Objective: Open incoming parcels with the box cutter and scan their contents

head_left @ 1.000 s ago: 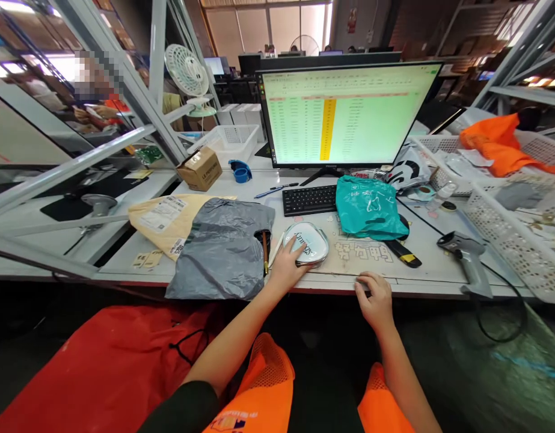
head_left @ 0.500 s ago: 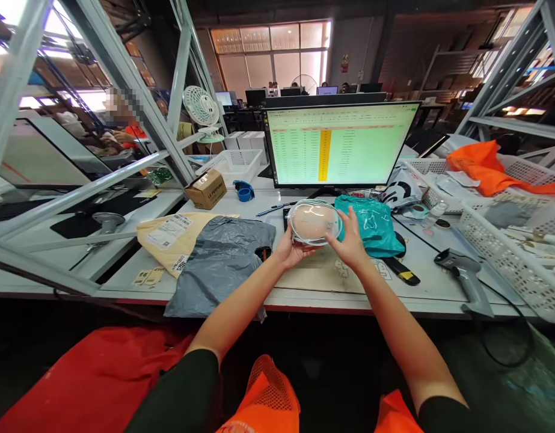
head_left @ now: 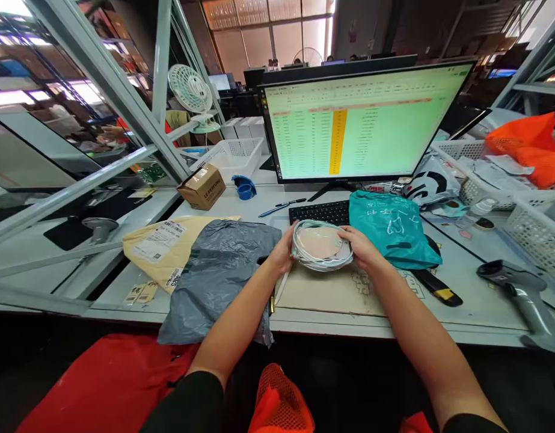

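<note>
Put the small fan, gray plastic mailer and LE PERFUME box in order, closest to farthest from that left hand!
1. Gray plastic mailer: mostly left of the left hand.
2. LE PERFUME box: farther left and back.
3. Small fan: beyond the box.

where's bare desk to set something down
Tan board between the held pouch and front desk edge; also a small patch bordered by the cardboard box, blue pen and grey bag. Crowded: left, grey bag over yellow envelope; right, teal bag, black-yellow tool, scanner.
</note>
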Available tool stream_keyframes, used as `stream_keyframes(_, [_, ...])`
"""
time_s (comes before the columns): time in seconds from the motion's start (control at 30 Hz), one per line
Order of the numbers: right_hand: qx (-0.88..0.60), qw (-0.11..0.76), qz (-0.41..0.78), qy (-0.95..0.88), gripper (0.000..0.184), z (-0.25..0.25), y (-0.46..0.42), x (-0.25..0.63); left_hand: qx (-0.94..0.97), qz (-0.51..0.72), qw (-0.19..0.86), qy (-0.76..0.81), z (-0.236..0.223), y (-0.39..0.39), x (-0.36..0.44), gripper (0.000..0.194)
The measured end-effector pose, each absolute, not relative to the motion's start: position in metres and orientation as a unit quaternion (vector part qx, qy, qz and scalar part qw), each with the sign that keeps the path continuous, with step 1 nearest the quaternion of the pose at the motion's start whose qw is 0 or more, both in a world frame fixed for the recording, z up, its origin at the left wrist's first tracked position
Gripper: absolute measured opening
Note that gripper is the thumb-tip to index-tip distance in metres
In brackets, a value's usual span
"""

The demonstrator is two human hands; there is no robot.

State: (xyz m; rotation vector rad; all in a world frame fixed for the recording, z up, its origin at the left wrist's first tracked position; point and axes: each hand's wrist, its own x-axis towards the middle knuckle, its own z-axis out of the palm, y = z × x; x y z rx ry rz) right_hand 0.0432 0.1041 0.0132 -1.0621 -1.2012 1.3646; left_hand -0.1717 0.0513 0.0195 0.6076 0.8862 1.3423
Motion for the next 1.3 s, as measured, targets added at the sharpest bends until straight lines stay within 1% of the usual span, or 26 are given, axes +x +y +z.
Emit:
stream_keyframes(0.07, [-0.441,0.5,0.56,-0.493,0.038,0.016,0.104,0.045,0.239,0.572,0.675,0.401,0.02,0.051,-0.171,0.049])
stream_keyframes(0.1, [-0.447,0.519,0.532,-0.497,0.039,0.019,0.102,0.046,0.218,0.57,0.678,0.41,0.02,0.052,-0.171,0.045])
stream_keyframes(0.13, [-0.457,0.548,0.481,-0.509,0.038,0.022,0.099,0.047,0.193,0.575,0.678,0.415,0.021,0.053,-0.171,0.042])
stream_keyframes(0.2, [-0.473,0.597,0.327,-0.56,0.032,0.03,0.087,0.046,0.146,0.599,0.671,0.411,0.023,0.055,-0.171,0.036])
stream_keyframes(0.23, [-0.465,0.598,0.255,-0.601,0.027,0.034,0.079,0.044,0.134,0.617,0.664,0.4,0.024,0.056,-0.171,0.035])
stream_keyframes(0.27, [-0.443,0.58,0.208,-0.651,0.022,0.036,0.071,0.041,0.13,0.641,0.653,0.383,0.025,0.056,-0.171,0.036])
stream_keyframes(0.3, [-0.413,0.549,0.185,-0.703,0.019,0.036,0.062,0.036,0.132,0.666,0.639,0.362,0.025,0.056,-0.17,0.041])
stream_keyframes(0.37, [-0.352,0.473,0.182,-0.787,0.018,0.033,0.046,0.023,0.144,0.706,0.617,0.318,0.025,0.053,-0.167,0.054])
stream_keyframes(0.43, [-0.336,0.429,0.171,-0.821,0.016,0.025,0.035,0.009,0.156,0.722,0.607,0.293,0.024,0.048,-0.161,0.06])
stream_keyframes(0.5, [-0.359,0.423,0.142,-0.82,0.016,0.016,0.031,0.0,0.168,0.72,0.61,0.285,0.021,0.042,-0.153,0.058])
stream_keyframes(0.63, [-0.409,0.437,0.064,-0.798,0.021,0.005,0.037,-0.003,0.155,0.7,0.639,0.278,0.015,0.035,-0.141,0.05])
stream_keyframes(0.8, [-0.415,0.456,-0.005,-0.787,0.014,0.006,0.047,0.003,0.143,0.669,0.676,0.274,0.014,0.031,-0.135,0.047])
stream_keyframes(0.93, [-0.418,0.425,-0.039,-0.802,0.019,0.008,0.048,0.005,0.14,0.669,0.681,0.264,0.018,0.03,-0.134,0.044])
stream_keyframes(1.03, [-0.411,0.384,-0.044,-0.825,0.026,0.013,0.047,0.004,0.113,0.686,0.663,0.277,0.021,0.031,-0.135,0.037])
stream_keyframes(1.17, [-0.411,0.355,-0.042,-0.838,0.028,0.019,0.046,0.004,0.106,0.719,0.593,0.348,0.021,0.036,-0.138,0.029])
stream_keyframes(1.3, [-0.425,0.349,-0.039,-0.834,0.026,0.023,0.052,0.007,0.145,0.721,0.546,0.401,0.021,0.042,-0.141,0.034])
